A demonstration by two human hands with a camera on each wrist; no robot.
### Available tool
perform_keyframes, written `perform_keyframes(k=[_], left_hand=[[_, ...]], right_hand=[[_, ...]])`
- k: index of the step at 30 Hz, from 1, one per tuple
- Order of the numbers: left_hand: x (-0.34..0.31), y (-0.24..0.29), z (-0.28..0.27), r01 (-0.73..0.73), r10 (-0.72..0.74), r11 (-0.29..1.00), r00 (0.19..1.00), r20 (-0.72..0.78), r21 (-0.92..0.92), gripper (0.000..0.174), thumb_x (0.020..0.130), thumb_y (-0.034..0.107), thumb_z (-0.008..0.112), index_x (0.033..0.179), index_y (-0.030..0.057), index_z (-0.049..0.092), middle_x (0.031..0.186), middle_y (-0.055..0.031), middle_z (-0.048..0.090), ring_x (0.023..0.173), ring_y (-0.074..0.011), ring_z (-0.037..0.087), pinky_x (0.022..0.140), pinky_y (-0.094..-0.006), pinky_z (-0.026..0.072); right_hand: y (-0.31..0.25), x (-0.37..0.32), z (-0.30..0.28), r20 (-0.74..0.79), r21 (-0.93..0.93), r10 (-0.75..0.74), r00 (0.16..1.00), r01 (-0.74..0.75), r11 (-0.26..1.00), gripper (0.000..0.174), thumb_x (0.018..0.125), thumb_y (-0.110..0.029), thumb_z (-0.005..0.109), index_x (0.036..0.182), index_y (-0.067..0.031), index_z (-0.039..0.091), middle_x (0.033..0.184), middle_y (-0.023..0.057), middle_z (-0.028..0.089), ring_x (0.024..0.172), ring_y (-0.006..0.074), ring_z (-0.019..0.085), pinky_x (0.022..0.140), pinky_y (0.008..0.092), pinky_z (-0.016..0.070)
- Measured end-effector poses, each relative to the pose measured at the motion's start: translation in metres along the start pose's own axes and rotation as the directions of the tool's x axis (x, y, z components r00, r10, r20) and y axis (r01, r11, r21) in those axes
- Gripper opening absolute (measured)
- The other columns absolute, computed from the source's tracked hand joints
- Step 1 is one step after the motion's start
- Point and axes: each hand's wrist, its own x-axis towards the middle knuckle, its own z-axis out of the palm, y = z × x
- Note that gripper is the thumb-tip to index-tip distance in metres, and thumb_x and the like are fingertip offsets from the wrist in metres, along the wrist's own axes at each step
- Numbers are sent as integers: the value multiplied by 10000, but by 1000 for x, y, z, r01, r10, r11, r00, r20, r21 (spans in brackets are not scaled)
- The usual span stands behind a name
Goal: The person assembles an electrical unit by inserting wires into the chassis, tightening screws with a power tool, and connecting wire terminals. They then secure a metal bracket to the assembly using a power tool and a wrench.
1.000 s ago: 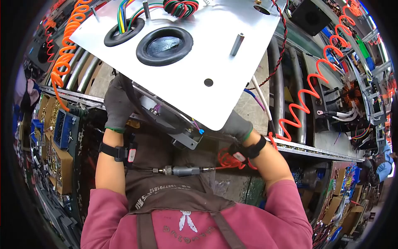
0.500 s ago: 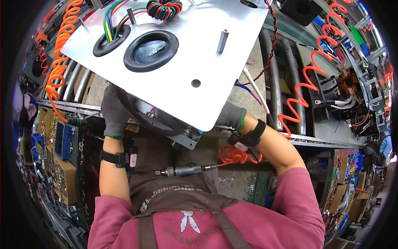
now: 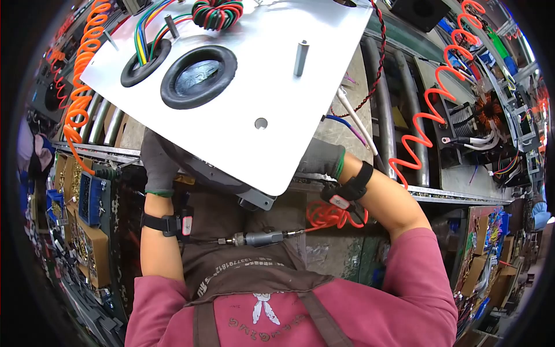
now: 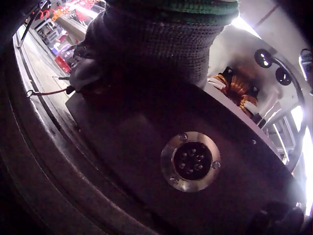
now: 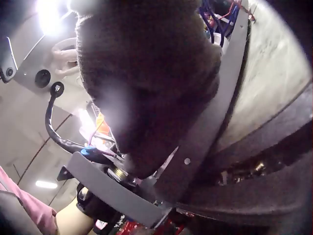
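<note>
A machine chassis with a broad silver plate [image 3: 243, 110] on top fills the upper middle of the head view. Its black front panel [image 4: 127, 147] carries a round multi-pin socket [image 4: 191, 161]. My left hand [image 3: 157, 165], in a grey glove with green cuff, grips the chassis at its front left; its fingertips are hidden. Under the plate's right side, my gloved right hand [image 3: 324, 159] holds the metal frame [image 5: 210, 132], its fingers mostly out of sight. Two black rubber grommets, one with coloured wires [image 3: 140, 43] through it, and a wound wire coil [image 3: 217, 14] top the plate.
Metal rollers [image 3: 413, 115] and a bench edge run beside the chassis. Coiled orange air hoses [image 3: 88, 63] hang left and right. A power screwdriver [image 3: 263, 237] lies across near the apron. Bins of small parts [image 3: 91, 199] stand at left; another open unit [image 3: 480, 127] sits right.
The chassis has shifted left and toward me, turning slightly, with both hands still at its sides. The front panel is now more covered by the plate.
</note>
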Motion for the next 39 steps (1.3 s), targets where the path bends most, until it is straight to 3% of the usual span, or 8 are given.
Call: perform_keyframes(k=[6,9,11,21,27,33,35,39], left_hand=[[-4,-16,2,-48,42,983,998,-39,-176,344,812,210,667,1076,5,589,1003,-149,663,946,-290,652,799,-378,500],[-1,-16,-1,-8,8,1000,1000,19,-2,301,852,178,625,1086,-8,589,1013,-143,668,947,-265,652,801,-367,501],[-4,-24,1,-63,63,998,998,14,24,259,884,155,589,1086,-6,595,1018,-136,671,953,-264,650,800,-353,503],[-6,-55,6,17,-15,990,1000,15,-140,256,917,166,564,1105,-7,590,1007,-131,677,881,-235,670,730,-345,532],[-10,-69,11,-77,77,986,997,-7,-145,294,925,179,560,1146,-13,571,1064,-126,661,957,-237,650,814,-354,520],[-16,-69,5,-98,102,983,995,15,-153,303,917,181,570,1151,-13,569,1070,-130,658,968,-245,646,823,-364,516],[-17,-69,4,-103,108,982,994,24,-156,307,915,181,574,1152,-13,569,1072,-131,657,972,-247,645,826,-368,515],[-15,-68,3,-108,114,981,993,25,-164,314,910,182,580,1155,-14,567,1076,-134,655,979,-252,642,832,-375,512]], right_hand=[[21,17,5,0,49,70,998,-70,996,326,794,-310,741,835,13,710,657,45,653,580,103,605,544,264,484],[4,18,3,-22,-6,81,996,-81,997,370,776,-344,751,815,21,702,659,56,650,578,108,606,525,273,483],[-23,10,-5,98,-21,309,946,-309,951,389,775,-355,748,823,27,697,696,71,657,571,118,604,507,289,488],[26,17,-4,147,33,2,989,-7,999,326,819,-319,720,911,-7,700,751,38,667,708,100,618,654,263,502],[-10,9,-14,244,65,209,947,-231,971,298,847,-294,713,907,-2,701,766,39,676,684,95,632,620,252,517],[0,12,-9,204,103,94,974,-117,988,358,872,-338,691,929,16,683,773,60,672,642,93,631,556,221,520],[-26,4,-14,280,82,287,916,-320,944,380,882,-374,671,926,3,680,756,50,666,622,101,628,520,229,508],[-22,12,-13,304,2,297,905,-312,950,424,874,-433,664,910,-10,678,711,40,649,588,105,617,477,238,476]])
